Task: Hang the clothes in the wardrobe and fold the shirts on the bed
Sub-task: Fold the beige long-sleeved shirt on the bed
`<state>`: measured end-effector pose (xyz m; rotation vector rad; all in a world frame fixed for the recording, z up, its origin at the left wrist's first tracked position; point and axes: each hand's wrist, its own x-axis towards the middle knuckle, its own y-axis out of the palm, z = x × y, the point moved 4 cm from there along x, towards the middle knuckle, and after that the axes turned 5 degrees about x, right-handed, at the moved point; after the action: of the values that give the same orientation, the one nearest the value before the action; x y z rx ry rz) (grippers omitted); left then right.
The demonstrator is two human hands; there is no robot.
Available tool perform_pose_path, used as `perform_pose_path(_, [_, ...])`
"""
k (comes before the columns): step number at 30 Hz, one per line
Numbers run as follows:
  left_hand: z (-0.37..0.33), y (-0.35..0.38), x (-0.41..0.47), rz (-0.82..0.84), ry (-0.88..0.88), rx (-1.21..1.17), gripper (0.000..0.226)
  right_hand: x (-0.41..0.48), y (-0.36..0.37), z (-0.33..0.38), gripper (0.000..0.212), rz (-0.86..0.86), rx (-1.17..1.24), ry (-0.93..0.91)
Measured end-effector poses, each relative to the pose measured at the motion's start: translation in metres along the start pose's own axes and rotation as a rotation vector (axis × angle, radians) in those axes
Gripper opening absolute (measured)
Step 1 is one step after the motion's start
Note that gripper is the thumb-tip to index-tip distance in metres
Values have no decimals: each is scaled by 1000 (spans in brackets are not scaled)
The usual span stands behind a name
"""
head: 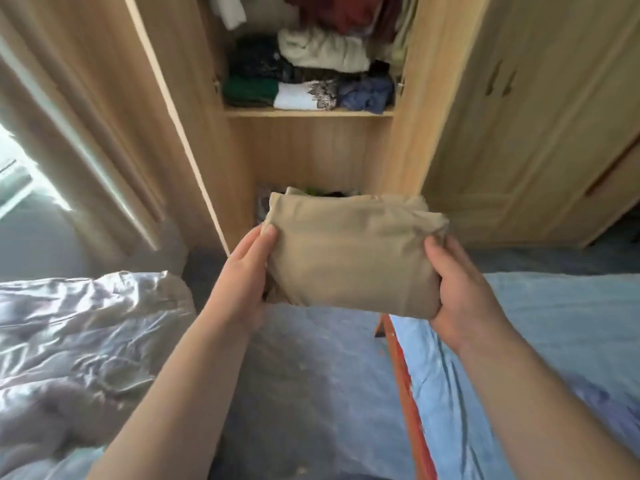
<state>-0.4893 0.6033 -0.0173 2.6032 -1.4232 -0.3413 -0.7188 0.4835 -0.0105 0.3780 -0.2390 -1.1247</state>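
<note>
Shirt [353, 258] (one): left hand [242, 275], right hand [460, 289]

Daylight glares from the window [20, 174] at left; edges bend, soft blur throughout.

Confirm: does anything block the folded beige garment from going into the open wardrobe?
Nothing visible does. The left hand and right hand hold the folded beige garment in the air before the wardrobe, whose door is swung open. The shelf carries stacked clothes; the compartment below is mostly hidden behind the garment.
</note>
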Motion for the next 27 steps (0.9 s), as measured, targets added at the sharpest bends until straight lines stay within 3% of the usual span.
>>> perform_pose_path(5, [-34, -59, 28, -160, 149, 2, 30, 54, 73, -11, 36, -35, -216, -109])
perform_pose_path(8, [-42, -80, 47, -266, 246, 109, 32, 84, 97, -21, 32, -54, -300, -178])
perform_pose_path(12, [-46, -95, 83, -377, 265, 180, 26, 136, 115, -36, 38, -21, -420, -210])
perform_pose_path(21, [-49, -52, 263, -348, 231, 188, 20, 305, 91, -35, 25, 28, -549, -348])
perform_pose_path(27, [-67, 1, 406, -309, 227, 230, 22, 452, 68, -10, 31, -4, -578, -351])
